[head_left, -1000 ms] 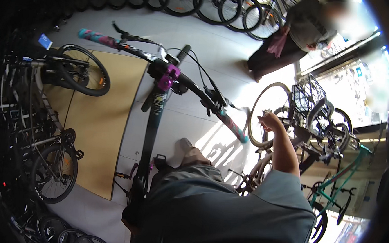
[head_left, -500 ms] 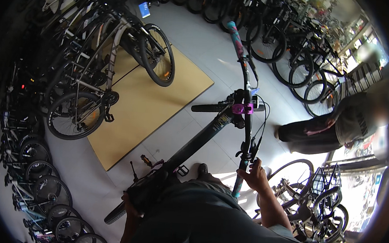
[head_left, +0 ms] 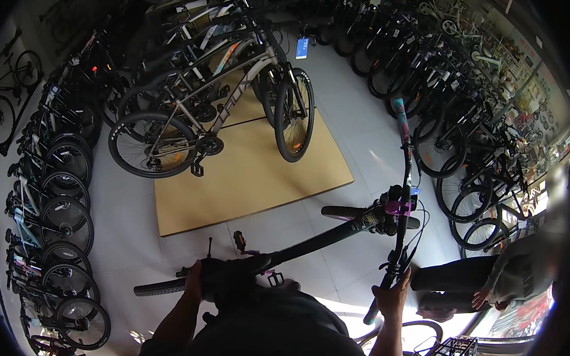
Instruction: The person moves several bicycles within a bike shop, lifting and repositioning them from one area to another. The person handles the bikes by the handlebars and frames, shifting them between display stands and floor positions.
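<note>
Taking hold of the bicycle [head_left: 320, 242] looks done; letting go is not. It stands between and ahead of the hands: the right hand [head_left: 392, 295] curls round the handlebar [head_left: 407, 176], the left hand [head_left: 193, 283] touches the saddle [head_left: 228, 274], its finger closure unclear.

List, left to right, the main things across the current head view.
Row of parked bikes at lower left → left hand → black saddle → blue sign → right hand on the handlebar → other person. Overlapping things left out.
</note>
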Demonstrator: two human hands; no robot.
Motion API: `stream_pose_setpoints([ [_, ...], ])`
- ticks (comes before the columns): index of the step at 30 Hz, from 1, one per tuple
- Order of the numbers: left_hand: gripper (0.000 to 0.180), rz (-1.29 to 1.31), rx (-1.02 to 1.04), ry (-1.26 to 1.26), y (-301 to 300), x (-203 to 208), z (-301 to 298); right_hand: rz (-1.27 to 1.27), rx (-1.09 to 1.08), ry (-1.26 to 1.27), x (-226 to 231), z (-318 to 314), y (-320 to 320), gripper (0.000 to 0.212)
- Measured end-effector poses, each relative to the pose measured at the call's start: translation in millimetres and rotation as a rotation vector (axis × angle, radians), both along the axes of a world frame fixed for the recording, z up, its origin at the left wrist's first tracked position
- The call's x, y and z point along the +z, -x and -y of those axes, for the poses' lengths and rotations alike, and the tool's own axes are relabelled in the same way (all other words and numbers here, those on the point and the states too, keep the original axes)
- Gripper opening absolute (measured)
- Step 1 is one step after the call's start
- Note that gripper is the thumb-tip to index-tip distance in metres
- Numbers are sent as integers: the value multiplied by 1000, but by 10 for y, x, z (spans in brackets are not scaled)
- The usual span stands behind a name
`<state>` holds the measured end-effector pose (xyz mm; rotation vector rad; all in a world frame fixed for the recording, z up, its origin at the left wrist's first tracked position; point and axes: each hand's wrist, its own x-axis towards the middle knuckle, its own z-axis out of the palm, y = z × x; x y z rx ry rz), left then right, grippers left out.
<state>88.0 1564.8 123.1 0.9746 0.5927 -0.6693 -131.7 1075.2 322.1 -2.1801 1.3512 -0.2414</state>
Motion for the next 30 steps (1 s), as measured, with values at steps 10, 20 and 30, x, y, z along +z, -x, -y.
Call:
stream_pose_setpoints([
  [10,67,-33,-41,112,-253,-127,644,-270,-30,624,-37,413,29,81],
  [20,76,16,-79,-142,-485,-119,1404,-67,103,132,21,1259,72,47],
  [30,78,-2,-207,-83,-339,-30,1791,180,-185,-254,-34,1242,119,31],
])
